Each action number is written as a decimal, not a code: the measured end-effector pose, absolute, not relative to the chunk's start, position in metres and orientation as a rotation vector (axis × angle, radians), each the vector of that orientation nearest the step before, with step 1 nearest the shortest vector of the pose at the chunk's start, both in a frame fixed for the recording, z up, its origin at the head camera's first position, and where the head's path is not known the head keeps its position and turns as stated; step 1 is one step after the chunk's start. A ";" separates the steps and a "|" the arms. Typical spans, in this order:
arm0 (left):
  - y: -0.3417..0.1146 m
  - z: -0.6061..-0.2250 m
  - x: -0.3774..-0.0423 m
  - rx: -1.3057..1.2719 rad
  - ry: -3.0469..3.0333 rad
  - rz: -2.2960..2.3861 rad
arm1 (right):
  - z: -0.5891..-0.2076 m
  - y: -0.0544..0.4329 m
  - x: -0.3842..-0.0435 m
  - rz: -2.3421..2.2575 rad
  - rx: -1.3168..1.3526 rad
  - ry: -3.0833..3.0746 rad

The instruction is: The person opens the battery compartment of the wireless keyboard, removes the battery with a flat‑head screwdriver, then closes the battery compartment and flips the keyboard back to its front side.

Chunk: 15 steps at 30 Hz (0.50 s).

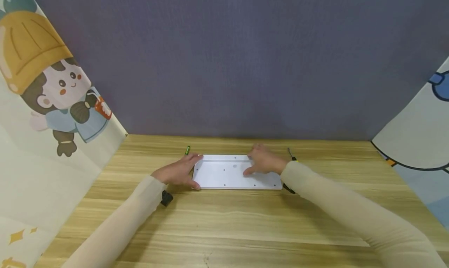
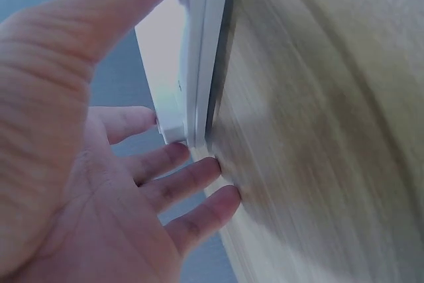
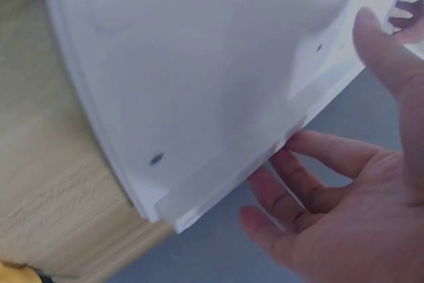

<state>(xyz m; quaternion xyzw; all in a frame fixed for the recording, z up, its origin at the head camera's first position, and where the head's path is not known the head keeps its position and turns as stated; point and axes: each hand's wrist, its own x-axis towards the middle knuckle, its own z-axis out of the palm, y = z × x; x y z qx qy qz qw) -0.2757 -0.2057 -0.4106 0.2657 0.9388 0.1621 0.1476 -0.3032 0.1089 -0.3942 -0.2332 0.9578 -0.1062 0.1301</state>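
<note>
A white keyboard (image 1: 214, 178) lies underside up on the wooden table, its raised ridge along the far side and several small dark screw holes in its face. My left hand (image 1: 180, 172) spans its left end, thumb at the near corner and index finger at the far corner. In the left wrist view the other fingertips (image 2: 228, 197) spread past the end of the keyboard. My right hand (image 1: 264, 161) holds the far edge right of the middle. Its fingertips (image 3: 301, 140) meet the ridge, and its thumb (image 3: 374, 34) lies over the face; firm contact there cannot be seen.
Behind the keyboard's left end lies a green tool (image 1: 188, 149), partly hidden. A screwdriver (image 1: 294, 158) with a black and yellow handle lies by the right forearm. A dark grey panel (image 1: 245, 65) rises at the table's (image 1: 224, 233) back, and printed cloths hang at both sides.
</note>
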 end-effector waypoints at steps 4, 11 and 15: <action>-0.206 -0.411 -0.275 0.768 2.707 0.480 | -0.396 0.102 -0.300 -0.271 -0.692 2.791; -0.208 -0.413 -0.275 0.787 2.711 0.493 | -0.398 0.095 -0.297 -0.227 -0.744 2.774; -0.209 -0.414 -0.274 0.790 2.709 0.506 | -0.399 0.092 -0.296 -0.219 -0.759 2.756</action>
